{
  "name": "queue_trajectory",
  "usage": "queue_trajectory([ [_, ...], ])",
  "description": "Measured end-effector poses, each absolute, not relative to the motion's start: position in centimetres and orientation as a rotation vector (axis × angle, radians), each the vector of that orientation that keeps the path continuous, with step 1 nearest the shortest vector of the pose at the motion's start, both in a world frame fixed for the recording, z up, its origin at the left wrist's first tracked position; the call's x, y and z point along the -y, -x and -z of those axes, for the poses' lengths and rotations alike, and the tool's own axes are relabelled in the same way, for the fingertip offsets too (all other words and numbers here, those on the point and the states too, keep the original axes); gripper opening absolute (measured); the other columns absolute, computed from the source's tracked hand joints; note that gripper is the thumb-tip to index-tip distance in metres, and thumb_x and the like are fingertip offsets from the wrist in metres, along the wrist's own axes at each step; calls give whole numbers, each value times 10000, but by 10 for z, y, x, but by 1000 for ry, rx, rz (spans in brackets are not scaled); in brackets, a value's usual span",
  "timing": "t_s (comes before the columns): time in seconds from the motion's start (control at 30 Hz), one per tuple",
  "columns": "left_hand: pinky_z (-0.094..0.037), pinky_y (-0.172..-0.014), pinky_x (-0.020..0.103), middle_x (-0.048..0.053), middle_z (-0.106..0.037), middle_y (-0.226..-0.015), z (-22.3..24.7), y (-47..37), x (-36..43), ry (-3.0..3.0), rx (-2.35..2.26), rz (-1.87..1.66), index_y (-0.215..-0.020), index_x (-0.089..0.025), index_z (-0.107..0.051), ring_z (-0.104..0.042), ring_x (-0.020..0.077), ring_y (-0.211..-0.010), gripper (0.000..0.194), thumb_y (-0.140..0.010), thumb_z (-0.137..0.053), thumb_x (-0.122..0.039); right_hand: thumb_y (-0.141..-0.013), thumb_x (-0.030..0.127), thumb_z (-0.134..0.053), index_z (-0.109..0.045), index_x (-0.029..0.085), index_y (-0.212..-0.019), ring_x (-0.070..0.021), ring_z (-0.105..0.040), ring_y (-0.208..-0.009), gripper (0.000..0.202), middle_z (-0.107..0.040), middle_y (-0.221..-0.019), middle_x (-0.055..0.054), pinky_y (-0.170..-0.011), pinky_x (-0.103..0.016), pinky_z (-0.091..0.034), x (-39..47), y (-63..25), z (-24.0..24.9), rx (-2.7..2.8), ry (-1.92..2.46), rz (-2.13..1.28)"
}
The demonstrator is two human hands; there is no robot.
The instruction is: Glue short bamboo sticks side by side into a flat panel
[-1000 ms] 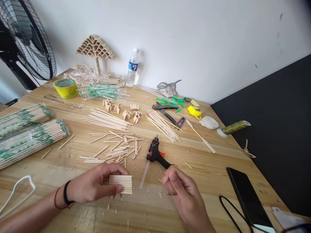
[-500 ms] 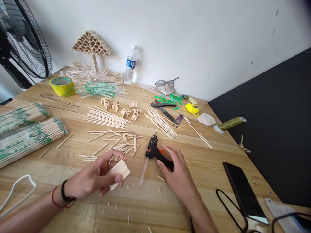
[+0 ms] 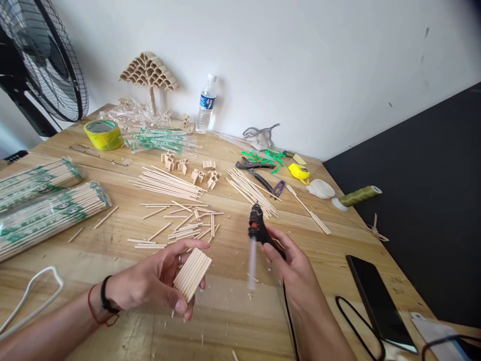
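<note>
My left hand (image 3: 161, 283) grips a small panel of short wooden sticks (image 3: 193, 275) set side by side, thumb at its lower edge and fingers behind. In my right hand (image 3: 291, 255) is a black hot glue gun (image 3: 259, 226), fingers wrapped round its handle and its nozzle pointing away from me. A translucent glue stick (image 3: 252, 263) sticks out of the gun's rear, and a cord runs down below the hand. Beyond the hands lie loose cut sticks (image 3: 188, 230) and two bunches of longer sticks (image 3: 165, 183).
Bagged sticks (image 3: 48, 205) lie at left, near yellow tape (image 3: 102, 134) and a fan (image 3: 48, 55). A stick-built tree (image 3: 149, 72) and a water bottle (image 3: 206, 104) stand by the wall. Pliers (image 3: 259, 173), a tape measure (image 3: 299, 172) and a phone (image 3: 379, 301) are at right.
My right hand has closed round the glue gun, lifted it and moved it to the right. My left hand has tilted the stick panel, showing more of its face.
</note>
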State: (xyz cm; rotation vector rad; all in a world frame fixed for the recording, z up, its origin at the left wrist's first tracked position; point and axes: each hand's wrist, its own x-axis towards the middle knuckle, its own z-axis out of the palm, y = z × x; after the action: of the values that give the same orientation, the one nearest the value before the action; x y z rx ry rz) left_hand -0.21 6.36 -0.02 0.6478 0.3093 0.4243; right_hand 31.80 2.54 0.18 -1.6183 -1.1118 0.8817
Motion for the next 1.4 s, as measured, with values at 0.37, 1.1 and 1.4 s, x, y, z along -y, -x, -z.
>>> queue_trajectory([
  [0.37,-426,-706,201,0,-611,-1006,-16,1,-55,-855,-369,-318,-1160,-229,-630,-551,115,-826,593,-701,-969,-392,-755,510,-839,-740,222,-1014,-100,-391,-518,399,-692,-922,-57,-472,-278,-320,-12,-292,-23,932,1232,-1375],
  [1.1,-542,-903,341,97,-509,-1452,-2,0,-61,-1094,-429,-460,-1333,-289,-474,-671,204,-1108,642,-837,-849,-131,-913,511,-749,-724,206,-746,-195,-562,-730,348,-616,-738,-35,-738,-328,-477,4,-283,-11,1153,1091,-1514],
  [1.4,-541,-917,377,53,-577,-1236,-6,-4,-58,-1085,-564,-442,-1320,-279,-407,-676,181,-1041,626,-855,-809,-164,-905,523,-761,-772,203,-915,-209,-627,-783,321,-700,-881,-68,-736,-337,-520,8,-270,-9,1187,1064,-1623],
])
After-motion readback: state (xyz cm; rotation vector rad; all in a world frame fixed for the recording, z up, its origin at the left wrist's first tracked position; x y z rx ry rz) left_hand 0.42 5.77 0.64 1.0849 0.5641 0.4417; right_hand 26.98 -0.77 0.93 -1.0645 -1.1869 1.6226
